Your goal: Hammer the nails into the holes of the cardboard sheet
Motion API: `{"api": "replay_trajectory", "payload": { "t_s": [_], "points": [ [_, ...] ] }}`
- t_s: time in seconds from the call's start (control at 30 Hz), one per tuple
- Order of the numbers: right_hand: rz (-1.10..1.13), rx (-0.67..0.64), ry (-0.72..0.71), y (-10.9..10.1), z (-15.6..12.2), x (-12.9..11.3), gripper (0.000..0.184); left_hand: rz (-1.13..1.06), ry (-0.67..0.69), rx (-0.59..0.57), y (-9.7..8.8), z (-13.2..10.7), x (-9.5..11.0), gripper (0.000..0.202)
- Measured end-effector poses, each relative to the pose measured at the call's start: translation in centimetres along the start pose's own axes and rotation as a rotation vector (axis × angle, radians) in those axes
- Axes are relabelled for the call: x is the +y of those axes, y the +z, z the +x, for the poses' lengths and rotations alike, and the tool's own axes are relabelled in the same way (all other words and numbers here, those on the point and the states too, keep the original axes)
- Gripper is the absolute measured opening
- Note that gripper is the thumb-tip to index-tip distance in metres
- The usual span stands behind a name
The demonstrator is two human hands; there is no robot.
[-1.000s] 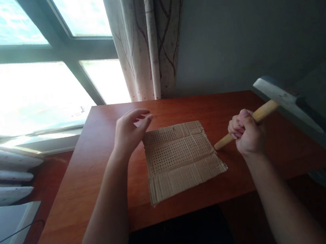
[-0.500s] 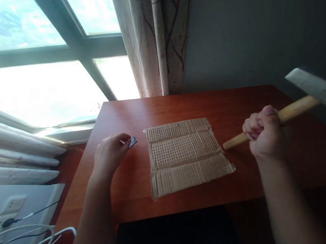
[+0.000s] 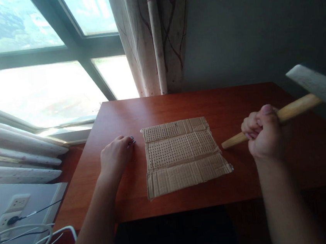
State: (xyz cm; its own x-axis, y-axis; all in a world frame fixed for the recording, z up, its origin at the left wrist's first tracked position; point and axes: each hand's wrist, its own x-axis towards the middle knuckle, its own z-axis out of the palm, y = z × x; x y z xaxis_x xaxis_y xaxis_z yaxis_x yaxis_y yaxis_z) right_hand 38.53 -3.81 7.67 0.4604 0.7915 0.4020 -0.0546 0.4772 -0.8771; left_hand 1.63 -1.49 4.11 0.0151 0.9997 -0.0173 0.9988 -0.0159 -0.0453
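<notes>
My left hand (image 3: 116,154) is left of the cardboard, low over the table, its fingers pinched together. At its fingertips are small black-and-silver pieces (image 3: 132,139), mostly covered by the fingers and too small to name. A hammer (image 3: 299,107) is gripped in my right hand (image 3: 264,132), fist wrapped round the wooden handle. Its pale grey head is raised at the far right, partly cut off by the frame edge; the handle's end points left towards the cardboard. Between my hands a creased brown cardboard sheet (image 3: 182,172) lies flat, with rows of small dark holes punched in its upper sections.
The reddish-brown wooden table (image 3: 167,108) stands against a window (image 3: 45,87) and curtains (image 3: 143,42). A wall socket (image 3: 17,203) with a black plug and white cables (image 3: 50,227) is at lower left. A dark wall (image 3: 246,31) rises behind at the right.
My left hand has shifted slightly right and its fingers have closed further over the small pieces, covering more of them. The right hand holds the hammer almost unchanged.
</notes>
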Motion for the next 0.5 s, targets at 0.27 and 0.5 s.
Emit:
{"api": "replay_trajectory", "payload": {
  "t_s": [0.27, 0.5],
  "points": [
    [0.006, -0.005, 0.002, 0.2, 0.0, -0.1, 0.051, 0.012, 0.048, -0.044, -0.2, -0.1, 0.4, 0.033],
    [-0.002, 0.002, 0.003, 0.1, -0.1, -0.1, 0.050, -0.300, 0.048, 0.177, -1.5, -0.6, 0.0, 0.018]
  ]
}}
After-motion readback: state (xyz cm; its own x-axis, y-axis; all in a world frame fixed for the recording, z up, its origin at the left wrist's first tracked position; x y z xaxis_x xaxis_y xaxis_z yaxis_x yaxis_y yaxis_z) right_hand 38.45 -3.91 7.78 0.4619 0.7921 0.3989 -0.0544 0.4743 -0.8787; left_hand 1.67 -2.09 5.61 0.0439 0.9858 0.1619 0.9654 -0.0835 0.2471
